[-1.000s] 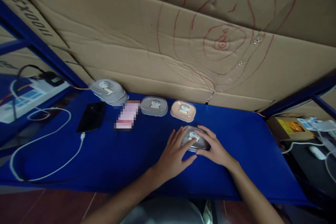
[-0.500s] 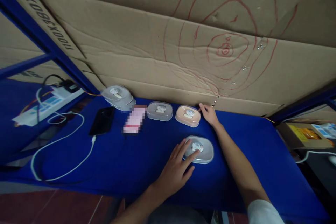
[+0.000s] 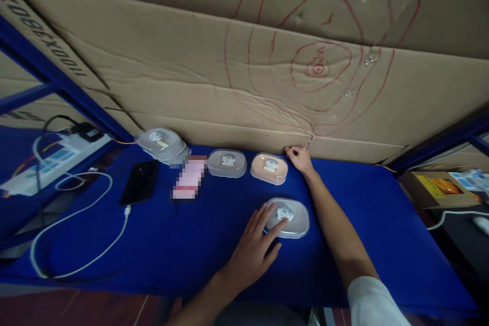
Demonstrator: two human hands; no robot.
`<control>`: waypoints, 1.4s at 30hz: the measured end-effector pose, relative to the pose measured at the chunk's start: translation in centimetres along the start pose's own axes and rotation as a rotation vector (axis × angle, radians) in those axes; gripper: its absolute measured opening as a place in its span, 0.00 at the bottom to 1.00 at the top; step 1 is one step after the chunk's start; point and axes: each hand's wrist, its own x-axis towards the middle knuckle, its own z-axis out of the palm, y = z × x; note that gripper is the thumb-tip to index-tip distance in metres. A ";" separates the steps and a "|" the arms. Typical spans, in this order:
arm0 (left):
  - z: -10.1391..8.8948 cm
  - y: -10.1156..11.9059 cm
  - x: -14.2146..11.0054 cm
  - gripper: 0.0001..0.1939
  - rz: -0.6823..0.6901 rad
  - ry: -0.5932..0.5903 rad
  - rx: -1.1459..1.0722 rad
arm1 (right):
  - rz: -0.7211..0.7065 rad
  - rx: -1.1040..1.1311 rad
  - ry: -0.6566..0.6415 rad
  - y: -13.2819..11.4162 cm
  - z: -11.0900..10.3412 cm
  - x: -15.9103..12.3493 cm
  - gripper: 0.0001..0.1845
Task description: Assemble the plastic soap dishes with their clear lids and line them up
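My left hand rests with spread fingers on the left side of a pale oval plastic box, which has a see-through lid and a round sticker. Just behind it, a peach-coloured box of the same kind lies close to the cardboard. My right hand is beside that box's far right corner, against the foot of the cardboard, its fingers curled closed. Whatever they may pinch is hidden. To the left is a greyish box of similar shape, untouched.
A stack of similar boxes stands back left, near a pink pixelated phone-shaped object and a black phone on a white cable. A power strip lies far left. The cardboard wall bounds the back; a carton stands right.
My right hand's fingers have curled in, away from the peach-coloured box. My left hand stays on the pale box. The view has shifted slightly to the right.
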 end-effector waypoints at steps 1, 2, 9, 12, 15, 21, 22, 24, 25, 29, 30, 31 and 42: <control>0.0 0.0 0.0 0.35 -0.003 0.000 0.002 | -0.009 -0.012 -0.009 -0.1 -0.1 -0.1 0.18; 0.1 0.0 0.0 0.35 -0.005 0.001 0.004 | -0.019 -0.025 -0.019 -0.1 -0.2 -0.1 0.18; 0.2 0.2 0.1 0.35 -0.002 -0.002 0.030 | -0.134 -0.140 -0.090 -1.2 -0.5 -1.2 0.16; 0.3 0.2 0.1 0.34 0.000 0.000 0.048 | -0.171 -0.195 -0.119 -1.8 -0.8 -2.0 0.15; 0.4 0.2 0.1 0.33 0.002 0.005 0.083 | -0.195 -0.229 -0.116 -2.7 -0.9 -3.1 0.18; 0.0 -0.1 -0.2 0.35 0.049 0.014 0.137 | -0.251 -0.193 -0.177 -5.0 -3.8 -7.3 0.18; 0.0 -0.1 -0.2 0.35 0.058 0.012 0.140 | -0.263 -0.178 -0.186 -5.4 -4.8 -8.5 0.18; -0.1 -0.2 0.1 0.35 0.070 0.012 0.138 | -0.273 -0.153 -0.157 -6.3 -6.8 -11.3 0.20; -0.2 -0.2 0.4 0.35 0.078 0.012 0.134 | -0.288 -0.142 -0.152 -6.8 -7.6 -13.0 0.21; -1.0 0.1 2.1 0.37 0.142 -0.010 0.087 | -0.441 -0.157 -0.413 -8.4 -8.5 -19.0 0.38; -1.4 0.1 2.6 0.36 0.172 -0.025 0.067 | -0.446 -0.179 -0.470 -8.4 -8.4 -20.0 0.44; -1.8 0.0 3.1 0.35 0.204 -0.041 0.049 | -0.433 -0.202 -0.493 -8.1 -8.3 -20.8 0.47; -5.2 -5.4 11.1 0.26 0.098 0.007 0.383 | -0.326 -0.428 -0.073 -2.8 -10.9 -19.9 0.33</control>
